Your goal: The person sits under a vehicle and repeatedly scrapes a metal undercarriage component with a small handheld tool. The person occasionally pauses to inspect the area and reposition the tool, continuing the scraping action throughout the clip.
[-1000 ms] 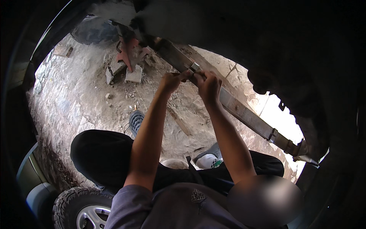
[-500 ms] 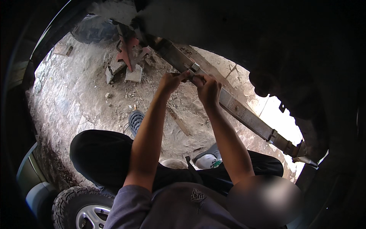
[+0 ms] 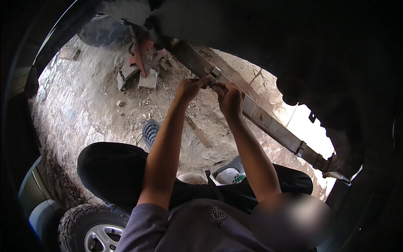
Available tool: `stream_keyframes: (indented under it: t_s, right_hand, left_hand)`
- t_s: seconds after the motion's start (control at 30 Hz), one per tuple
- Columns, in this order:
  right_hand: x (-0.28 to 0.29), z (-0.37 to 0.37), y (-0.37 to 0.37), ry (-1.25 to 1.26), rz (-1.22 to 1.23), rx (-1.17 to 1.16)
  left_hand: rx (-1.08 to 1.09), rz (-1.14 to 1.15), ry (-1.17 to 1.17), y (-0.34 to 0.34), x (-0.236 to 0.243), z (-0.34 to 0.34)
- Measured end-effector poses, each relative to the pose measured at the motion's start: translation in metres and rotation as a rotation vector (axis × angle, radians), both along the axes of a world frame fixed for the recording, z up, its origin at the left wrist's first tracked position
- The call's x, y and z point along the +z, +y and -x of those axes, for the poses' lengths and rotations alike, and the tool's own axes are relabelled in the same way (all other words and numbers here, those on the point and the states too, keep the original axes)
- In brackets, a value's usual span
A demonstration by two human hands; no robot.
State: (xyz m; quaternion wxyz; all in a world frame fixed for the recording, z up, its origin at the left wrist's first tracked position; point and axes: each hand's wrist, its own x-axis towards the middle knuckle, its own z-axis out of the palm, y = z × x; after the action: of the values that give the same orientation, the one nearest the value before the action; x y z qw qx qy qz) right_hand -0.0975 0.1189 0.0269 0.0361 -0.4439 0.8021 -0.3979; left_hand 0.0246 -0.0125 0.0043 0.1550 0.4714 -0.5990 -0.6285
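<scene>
A long steel leaf spring [image 3: 268, 124] runs diagonally from upper centre to lower right, with a shiny metal clamp [image 3: 215, 72] around it near the middle. Just below that clamp both hands are raised and nearly touching. My left hand [image 3: 191, 88] is closed, thumb and fingertips pinched at the spring's edge by the clamp. My right hand [image 3: 230, 96] is closed with bent fingers at the same place. Whatever small part is between the fingertips is too hidden to make out.
A red stand [image 3: 140, 56] with concrete blocks [image 3: 147, 80] stands upper left. A dark tyre [image 3: 100, 33] is behind it. A wood strip [image 3: 199, 132] lies on the dirt floor. Dark vehicle bodywork [image 3: 327, 63] overhangs right. A wheel [image 3: 92, 229] sits lower left beside my bent legs [image 3: 109, 168].
Both hands have shifted very slightly at the same spot below the clamp, and the right fingers have rolled a little. The rest of the scene is nearly unchanged.
</scene>
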Motion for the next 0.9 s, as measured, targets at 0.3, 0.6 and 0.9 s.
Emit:
stream_keyframes:
  t_s: [0.3, 0.6, 0.9]
  right_hand:
    - [0.014, 0.018, 0.012, -0.059, -0.102, 0.046]
    - [0.015, 0.019, 0.001, -0.024, -0.030, 0.104]
    - [0.010, 0.020, -0.003, 0.014, -0.028, 0.085]
  left_hand:
    - [-0.002, 0.001, -0.064, 0.003, 0.016, -0.003]
    - [-0.034, -0.010, -0.028, 0.000, 0.005, -0.003]
    - [-0.049, -0.008, -0.007, -0.001, 0.004, 0.000]
